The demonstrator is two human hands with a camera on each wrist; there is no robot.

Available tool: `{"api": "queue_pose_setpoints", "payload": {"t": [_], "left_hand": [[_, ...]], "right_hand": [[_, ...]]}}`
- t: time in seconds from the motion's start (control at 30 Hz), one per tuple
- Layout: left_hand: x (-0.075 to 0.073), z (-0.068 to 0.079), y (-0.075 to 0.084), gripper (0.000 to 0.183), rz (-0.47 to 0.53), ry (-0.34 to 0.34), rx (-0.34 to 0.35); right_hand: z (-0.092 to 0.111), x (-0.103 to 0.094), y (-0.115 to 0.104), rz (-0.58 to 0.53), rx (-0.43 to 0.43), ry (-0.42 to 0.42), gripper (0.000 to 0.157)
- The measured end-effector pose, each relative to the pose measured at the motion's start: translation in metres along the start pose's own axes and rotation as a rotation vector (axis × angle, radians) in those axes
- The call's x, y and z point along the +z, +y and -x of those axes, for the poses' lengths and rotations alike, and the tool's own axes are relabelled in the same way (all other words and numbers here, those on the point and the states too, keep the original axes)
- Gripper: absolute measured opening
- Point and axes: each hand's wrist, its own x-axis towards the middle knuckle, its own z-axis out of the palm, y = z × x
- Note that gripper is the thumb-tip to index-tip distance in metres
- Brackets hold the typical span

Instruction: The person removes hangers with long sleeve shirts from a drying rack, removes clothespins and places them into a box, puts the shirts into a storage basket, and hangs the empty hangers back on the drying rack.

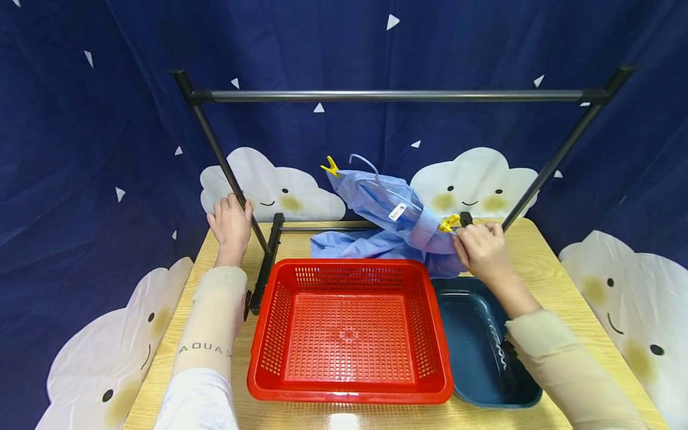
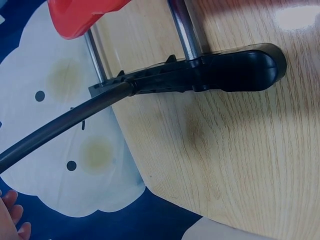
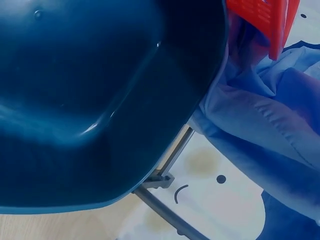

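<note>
A light blue shirt (image 1: 389, 203) with a white label hangs tilted behind the red basket, a pale hanger (image 1: 371, 164) in it with the hook raised. One yellow clip (image 1: 330, 167) is at its far left tip; another yellow clip (image 1: 448, 223) sits close to my right hand (image 1: 484, 251). That hand grips the shirt's right end, fingers curled, above the dark blue basin. Over at the left post (image 1: 220, 152) of the black rack is my left hand (image 1: 231, 224), fingers loosely bent, its thumb overlapping the post in the head view. Loose fingertips (image 2: 15, 212) show beside the post in the left wrist view.
The red basket (image 1: 349, 394) stands at the table's middle, with the dark blue basin (image 1: 497, 403) against its right side. Above spans the rack's top bar (image 1: 398, 95); its black foot (image 2: 235, 70) rests on the wooden table (image 2: 240, 150). Navy cloud-print curtains surround the table.
</note>
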Motion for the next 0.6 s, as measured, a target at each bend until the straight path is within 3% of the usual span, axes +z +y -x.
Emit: {"api": "queue_pose_setpoints", "payload": {"t": [0.6], "left_hand": [[0.003, -0.001, -0.001, 0.042, 0.009, 0.02, -0.002]], "right_hand": [[-0.005, 0.013, 0.0, -0.019, -0.021, 0.078, 0.028]]}}
